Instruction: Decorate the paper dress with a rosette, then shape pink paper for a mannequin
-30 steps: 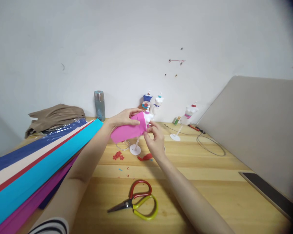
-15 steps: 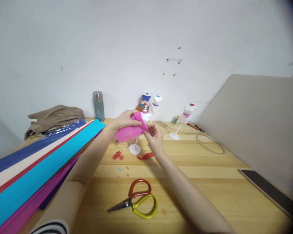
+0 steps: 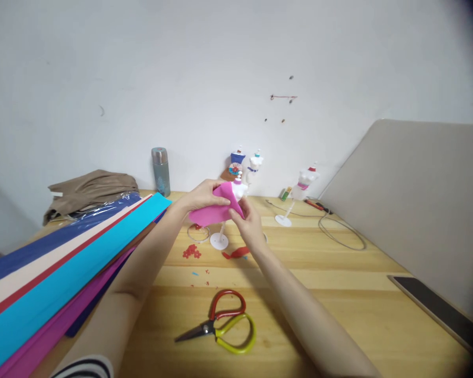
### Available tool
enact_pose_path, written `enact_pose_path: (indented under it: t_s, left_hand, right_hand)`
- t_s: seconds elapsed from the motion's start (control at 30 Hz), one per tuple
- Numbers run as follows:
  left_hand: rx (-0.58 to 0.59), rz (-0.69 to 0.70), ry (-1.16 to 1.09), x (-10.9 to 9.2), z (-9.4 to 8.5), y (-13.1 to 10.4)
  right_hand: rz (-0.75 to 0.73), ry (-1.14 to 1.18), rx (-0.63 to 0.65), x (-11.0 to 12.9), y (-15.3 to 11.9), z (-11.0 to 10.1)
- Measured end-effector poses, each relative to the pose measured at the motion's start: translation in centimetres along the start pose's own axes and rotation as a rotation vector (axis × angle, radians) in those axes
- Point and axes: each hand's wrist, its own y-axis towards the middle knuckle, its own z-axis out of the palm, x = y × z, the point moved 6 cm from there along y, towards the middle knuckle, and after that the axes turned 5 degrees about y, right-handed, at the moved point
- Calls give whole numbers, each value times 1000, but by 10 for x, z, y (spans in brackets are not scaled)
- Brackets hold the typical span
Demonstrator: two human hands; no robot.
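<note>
A pink sheet (image 3: 213, 210), fabric or crepe paper, is stretched across the front of a small white mannequin (image 3: 239, 189) with a pink neck band. My left hand (image 3: 207, 197) grips the sheet's upper left part, thumb lying over it. At its right corner my right hand (image 3: 248, 218) pinches the sheet, with some fingers behind the mannequin. The mannequin's round white base (image 3: 219, 241) shows below on the table; most of its torso is hidden by the sheet. Nearer me lie scissors (image 3: 208, 328) with one red and one yellow handle.
Coloured sheets (image 3: 74, 252) cover the left side beside a brown cloth (image 3: 94, 189) and a bottle (image 3: 161, 170). Other small mannequins (image 3: 307, 181) stand behind. Red flower cutouts (image 3: 192, 251) and a red strip (image 3: 236, 253) lie mid-table. A cable (image 3: 342, 241), phone (image 3: 429, 304) and grey panel (image 3: 418, 199) are right.
The pink sheet has been drawn closer around the mannequin, its lower left edge slightly higher. My right fingers have moved further behind the mannequin. The whole view has shifted slightly.
</note>
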Motion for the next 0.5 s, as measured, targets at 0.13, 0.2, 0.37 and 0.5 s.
enact_pose_path:
  t_s: [0.13, 0.2, 0.37, 0.5]
  left_hand:
    - [4, 6, -13, 0, 1, -2]
    - [2, 6, -17, 1, 0, -4]
    - [30, -57, 15, 10, -6, -14]
    - [50, -106, 43, 19, -14, -22]
  right_hand:
    - [18, -15, 26, 0, 1, 3]
    - [26, -12, 12, -1, 2, 2]
    - [38, -7, -16, -4, 3, -1]
    - [37, 4, -4, -5, 4, -1]
